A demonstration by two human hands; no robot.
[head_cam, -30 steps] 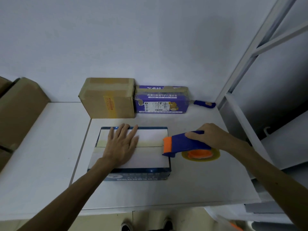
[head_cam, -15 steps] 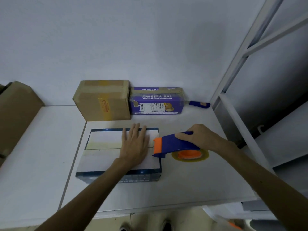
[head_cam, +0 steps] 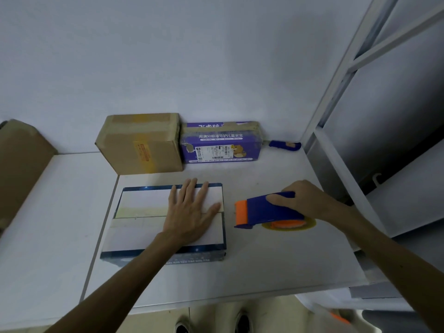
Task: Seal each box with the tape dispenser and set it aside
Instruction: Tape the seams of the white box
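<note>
The left hand (head_cam: 189, 212) hides part of the seam on the flat box (head_cam: 139, 234) — the tape roll (head_cam: 288, 224) shows only its rim beneath the tape dispenser (head_cam: 269, 207); the carton (head_cam: 21, 164) runs off-frame.

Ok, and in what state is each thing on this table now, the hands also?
blue-edged box: flaps closed, lying flat, yellowish tape along the seam.
left hand: flat, fingers straight, pressing on the blue-edged box.
right hand: grips the tape dispenser.
tape dispenser: held right of that box, not touching it.
brown cardboard box: closed, taped, by the wall.
purple box: closed, taped, by the wall.
blue-handled tool: lies untouched by the wall.
</note>
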